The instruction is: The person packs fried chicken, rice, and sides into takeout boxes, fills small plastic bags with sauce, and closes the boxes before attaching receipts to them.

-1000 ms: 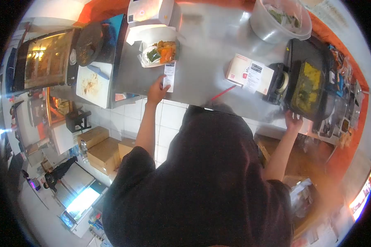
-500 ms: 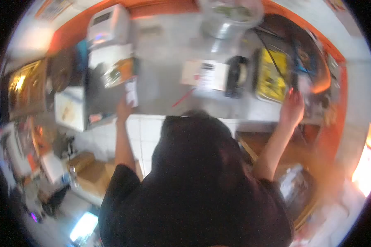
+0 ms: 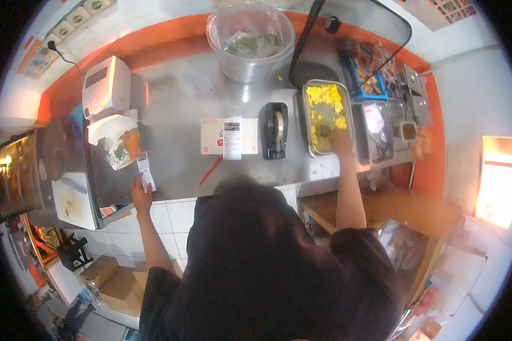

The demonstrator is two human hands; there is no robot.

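My left hand pinches the lower end of a printed paper receipt at the counter's front edge. Just behind it lies a clear plastic bag with orange-brown contents. On the right, my right hand reaches into the near end of a metal tray holding yellow food pieces. Its fingers point down into the tray and are too blurred to read. A black-framed see-through cover stands tilted up behind the tray.
A tape dispenser, a flat cardboard box with another receipt, and a red pen lie mid-counter. Behind are a large clear tub and a white printer. Further trays and a blue basket stand right.
My right hand has moved left from beside the trays into the yellow food tray. The black-framed cover now stands higher, off the tray. My left hand stays at the receipt; the whole view has shifted.
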